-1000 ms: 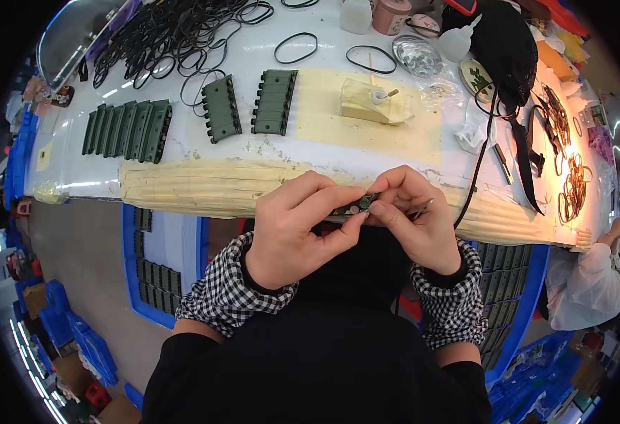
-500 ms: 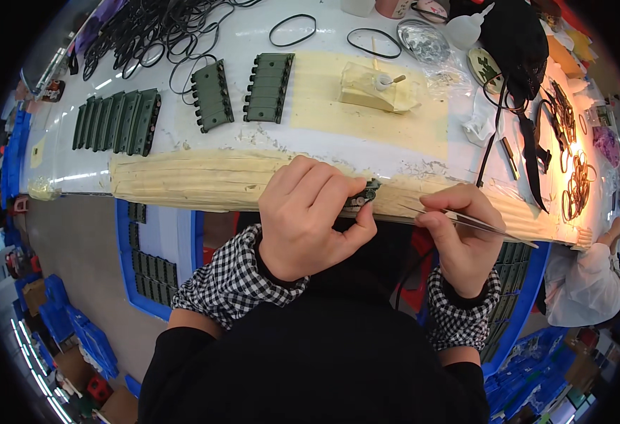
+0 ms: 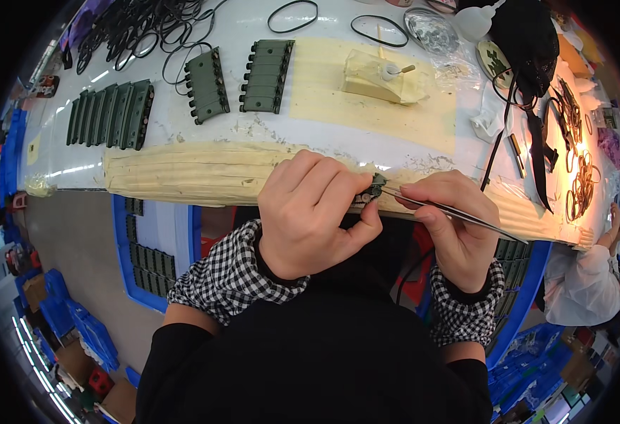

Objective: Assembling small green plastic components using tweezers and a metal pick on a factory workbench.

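Between the thumb and fingers of my left hand (image 3: 313,215) is a small dark green part (image 3: 371,191), held over the taped table edge; most of it is covered by my fingers. My right hand (image 3: 458,219) pinches a pair of metal tweezers (image 3: 474,220), whose tips reach the part's right side. Whether the tips touch or grip it I cannot tell. Beyond my hands, a green ridged strip (image 3: 267,75) and a shorter one (image 3: 207,86) lie on the white table, with a row of several green pieces (image 3: 111,115) to their left.
A tape-covered block (image 3: 384,76) holds a small cup with a stick. Black bands (image 3: 140,32) pile at the far left; a black bag (image 3: 525,46) lies at the right. Blue trays (image 3: 121,247) of green parts sit below the table. A person's white sleeve (image 3: 584,286) shows at right.
My right hand has moved left, bringing the tweezer tips from a gap away up to the green part. My left hand keeps its hold, and the whole view has shifted slightly.
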A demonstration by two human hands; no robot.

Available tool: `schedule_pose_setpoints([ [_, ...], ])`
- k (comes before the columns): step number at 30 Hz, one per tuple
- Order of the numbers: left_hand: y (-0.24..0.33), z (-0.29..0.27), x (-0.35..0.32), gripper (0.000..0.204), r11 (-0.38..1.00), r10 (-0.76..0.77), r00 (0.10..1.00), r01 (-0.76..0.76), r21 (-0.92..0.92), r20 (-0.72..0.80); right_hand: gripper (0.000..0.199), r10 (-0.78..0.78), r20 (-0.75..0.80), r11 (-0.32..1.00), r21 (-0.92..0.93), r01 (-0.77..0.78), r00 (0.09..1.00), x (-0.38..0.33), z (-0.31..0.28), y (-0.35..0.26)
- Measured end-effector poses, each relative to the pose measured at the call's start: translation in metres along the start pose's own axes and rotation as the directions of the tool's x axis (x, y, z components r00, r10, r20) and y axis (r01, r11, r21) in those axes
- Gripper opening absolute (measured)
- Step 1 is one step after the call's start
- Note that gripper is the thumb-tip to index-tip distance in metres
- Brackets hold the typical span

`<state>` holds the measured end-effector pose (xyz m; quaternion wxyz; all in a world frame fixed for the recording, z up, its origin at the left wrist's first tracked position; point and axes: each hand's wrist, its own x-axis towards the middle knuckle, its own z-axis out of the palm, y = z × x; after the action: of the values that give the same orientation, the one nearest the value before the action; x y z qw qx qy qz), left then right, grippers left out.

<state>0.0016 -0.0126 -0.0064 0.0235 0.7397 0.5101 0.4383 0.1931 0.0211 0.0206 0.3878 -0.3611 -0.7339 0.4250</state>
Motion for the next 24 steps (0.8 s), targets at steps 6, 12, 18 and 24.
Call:
schedule_pose_setpoints([
  [6,0.000,0.001,0.000,0.024,1.000,0.009,1.000,-0.009,0.001,-0.001,0.017,-0.034,0.051,0.995,-0.090,0.039,0.998,0.006,-0.003,-0.003],
  [12,-0.001,0.000,-0.001,0.025,1.000,0.024,0.999,-0.024,-0.011,0.023,0.017,-0.100,0.227,0.973,-0.183,0.143,0.969,0.021,-0.010,-0.020],
  [18,-0.003,0.003,-0.002,0.025,0.999,0.031,0.999,-0.031,-0.008,-0.011,0.014,-0.182,0.401,0.942,-0.192,0.277,0.898,0.034,-0.016,-0.022],
  [24,-0.002,0.001,0.001,0.026,1.000,0.003,1.000,-0.003,-0.022,0.019,0.012,-0.267,0.441,0.858,-0.296,0.419,0.857,0.033,-0.014,-0.020],
])
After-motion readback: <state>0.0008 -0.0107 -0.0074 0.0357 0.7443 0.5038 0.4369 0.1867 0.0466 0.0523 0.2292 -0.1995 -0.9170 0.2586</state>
